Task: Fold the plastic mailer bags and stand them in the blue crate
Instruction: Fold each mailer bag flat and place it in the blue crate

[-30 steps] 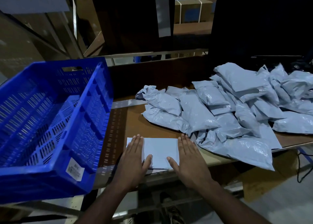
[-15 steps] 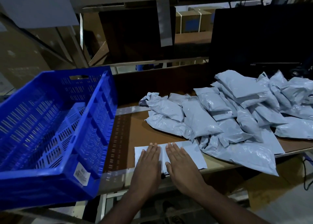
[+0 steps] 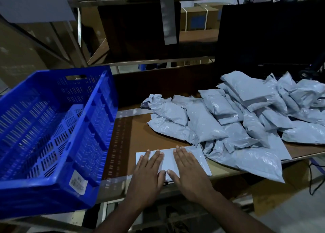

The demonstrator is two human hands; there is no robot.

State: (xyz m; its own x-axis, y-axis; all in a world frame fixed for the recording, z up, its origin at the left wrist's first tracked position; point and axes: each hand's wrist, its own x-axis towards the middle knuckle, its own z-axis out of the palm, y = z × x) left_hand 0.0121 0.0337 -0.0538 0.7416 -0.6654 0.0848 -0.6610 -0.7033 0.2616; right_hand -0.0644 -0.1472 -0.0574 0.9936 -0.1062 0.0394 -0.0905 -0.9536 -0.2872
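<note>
The mailer (image 3: 191, 159), judged light, limp and slippery, is pressed flat under both hands (image 3: 149, 173) (image 3: 190, 171), fingers straight; its edges are best pinched.

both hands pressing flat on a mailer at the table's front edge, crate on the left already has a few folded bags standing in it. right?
Not quite: the head view shows the blue crate holding no bags yet. The rest stands: left hand and right hand press flat on the mailer at the table's front edge.
</note>
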